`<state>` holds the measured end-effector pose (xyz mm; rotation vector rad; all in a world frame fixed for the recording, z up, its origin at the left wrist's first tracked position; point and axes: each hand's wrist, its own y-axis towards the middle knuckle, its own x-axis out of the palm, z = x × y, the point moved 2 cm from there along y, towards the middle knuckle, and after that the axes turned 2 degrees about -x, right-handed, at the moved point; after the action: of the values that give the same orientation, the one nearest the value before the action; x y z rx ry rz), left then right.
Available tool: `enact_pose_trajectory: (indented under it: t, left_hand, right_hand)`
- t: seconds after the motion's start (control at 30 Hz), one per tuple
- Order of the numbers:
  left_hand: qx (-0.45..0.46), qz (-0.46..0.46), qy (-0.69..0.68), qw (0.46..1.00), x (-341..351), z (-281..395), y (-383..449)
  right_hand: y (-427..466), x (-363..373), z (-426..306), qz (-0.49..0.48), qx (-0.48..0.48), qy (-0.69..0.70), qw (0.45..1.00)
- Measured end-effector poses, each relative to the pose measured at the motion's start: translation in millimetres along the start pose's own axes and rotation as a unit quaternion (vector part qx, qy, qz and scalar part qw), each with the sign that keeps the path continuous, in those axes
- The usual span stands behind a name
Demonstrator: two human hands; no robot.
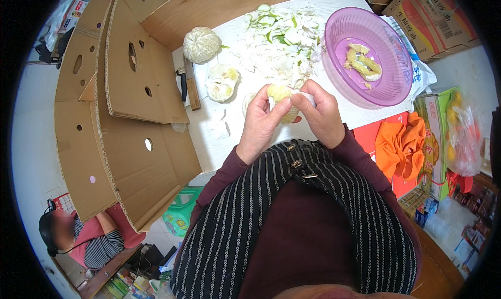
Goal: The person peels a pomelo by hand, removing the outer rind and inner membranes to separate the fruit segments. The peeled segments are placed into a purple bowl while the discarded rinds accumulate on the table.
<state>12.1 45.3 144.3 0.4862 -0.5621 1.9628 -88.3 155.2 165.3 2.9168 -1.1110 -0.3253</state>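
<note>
Between my two hands is a pale yellow pomelo segment [278, 91], close in front of my chest. My left hand [261, 119] grips it from the left, thumb across its face. With thumb and fingers, my right hand [321, 110] pinches a whitish flap of membrane [307, 97] at the segment's right side. Beyond them lies a heap of white and green peel scraps [280, 44]. A peeled whole pomelo [202, 45] and a partly opened pomelo [222, 83] rest to the left. Several bared flesh pieces [364, 64] lie in the purple plastic bowl [338, 33] at right.
A knife with a wooden handle [192, 93] and a black-handled tool [181, 83] lie by the cardboard partition [145, 76] on the left. Orange cloth [401, 146] sits on a red surface at right. Beyond the partition, another person [94, 236] sits at lower left.
</note>
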Motion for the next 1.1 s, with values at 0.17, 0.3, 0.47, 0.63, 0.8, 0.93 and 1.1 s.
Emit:
enact_pose_trajectory:
  t: [0.17, 0.3, 0.47, 0.63, 0.8, 0.93, 1.1]
  left_hand:
    - [-0.048, -0.027, -0.064, 0.996, 3, -5, -1]
    - [-0.078, -0.045, -0.061, 0.994, 2, -6, -1]
    - [-0.125, -0.038, -0.090, 0.987, -3, -8, -2]
    - [-0.137, -0.050, -0.124, 0.982, -6, -10, -1]
    - [-0.131, -0.079, -0.146, 0.977, -10, -11, -1]
    - [-0.128, -0.096, -0.150, 0.976, -12, -13, -1]
    - [-0.105, -0.116, -0.170, 0.973, -15, -10, -1]
  right_hand:
    - [0, 1, -3, 0.077, -0.232, -0.213, 0.946]
    - [-3, 4, 2, 0.099, -0.213, -0.148, 0.961]
    - [-8, 9, 10, 0.079, -0.029, 0.105, 0.991]
    - [-9, 8, 10, 0.064, 0.040, 0.198, 0.977]
    - [-10, 7, 7, 0.055, 0.048, 0.210, 0.975]
    - [-12, 8, 2, 0.054, 0.047, 0.223, 0.972]
    - [-10, 8, -8, 0.055, 0.015, 0.201, 0.978]
